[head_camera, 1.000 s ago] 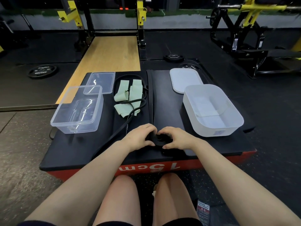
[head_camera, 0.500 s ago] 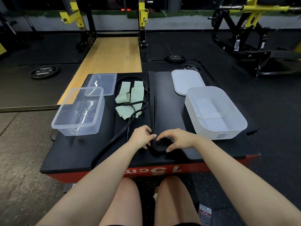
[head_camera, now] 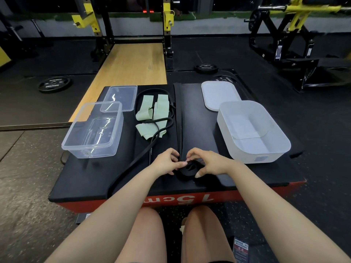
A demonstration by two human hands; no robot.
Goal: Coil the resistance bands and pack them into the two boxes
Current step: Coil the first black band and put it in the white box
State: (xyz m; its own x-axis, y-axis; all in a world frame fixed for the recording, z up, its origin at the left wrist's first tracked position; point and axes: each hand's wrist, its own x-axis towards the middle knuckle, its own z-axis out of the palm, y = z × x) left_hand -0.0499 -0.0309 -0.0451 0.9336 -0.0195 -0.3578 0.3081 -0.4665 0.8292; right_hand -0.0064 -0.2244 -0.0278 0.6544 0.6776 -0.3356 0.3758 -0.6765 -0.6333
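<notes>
A wide black resistance band (head_camera: 178, 118) runs down the middle of the black platform (head_camera: 91, 175) and ends in a small coil (head_camera: 188, 170) near the front edge. My left hand (head_camera: 168, 161) pinches the band at the coil's left side. My right hand (head_camera: 207, 164) curls round the coil's right side. A thin black band (head_camera: 150, 149) loops round a pale green band (head_camera: 152, 116) and trails off to the front left. A clear box (head_camera: 94, 130) stands at the left. At the right stands a white box (head_camera: 252, 131).
The clear lid (head_camera: 120, 97) lies behind the clear box and the white lid (head_camera: 220, 94) behind the white box. The platform's red front edge (head_camera: 171, 200) is above my knees. Weight plates (head_camera: 54, 84) and yellow racks (head_camera: 167, 18) stand on the gym floor beyond.
The coil has been turned a little more between my hands; my fingers have shifted round it. The camera view has tilted slightly. The boxes, lids and other bands stay put.
</notes>
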